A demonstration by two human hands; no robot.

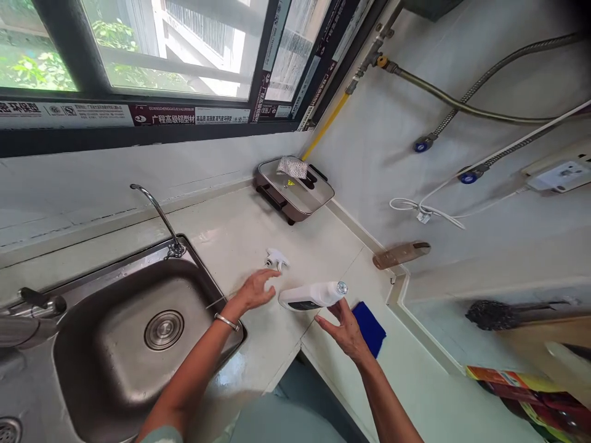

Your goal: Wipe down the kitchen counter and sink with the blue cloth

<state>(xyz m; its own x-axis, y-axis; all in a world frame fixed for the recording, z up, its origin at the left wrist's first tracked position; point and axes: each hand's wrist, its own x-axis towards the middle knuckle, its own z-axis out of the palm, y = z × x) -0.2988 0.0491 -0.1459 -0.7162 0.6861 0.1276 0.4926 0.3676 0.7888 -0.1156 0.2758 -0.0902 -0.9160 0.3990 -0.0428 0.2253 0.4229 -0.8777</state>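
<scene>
A white bottle [311, 295] with a dark label and an uncapped-looking neck stands on the counter. My right hand [344, 329] is beside its neck, thumb and fingers apart; the fingertips partly pass behind the bottle, so contact is unclear. My left hand [258, 289], with a bracelet on the wrist, hovers left of the bottle with its fingers spread and nothing between them. Just beyond its fingertips lies a white spray nozzle [277, 258]. Right of the bottle, partly behind my right hand, is a blue cloth [369, 329].
A steel sink [124, 363] with a thin curved tap [157, 209] is at the left. An electric pan [295, 191] sits in the back corner. Against the right wall stands a brown bottle [401, 255]. Colourful packets [540, 400] are at the lower right.
</scene>
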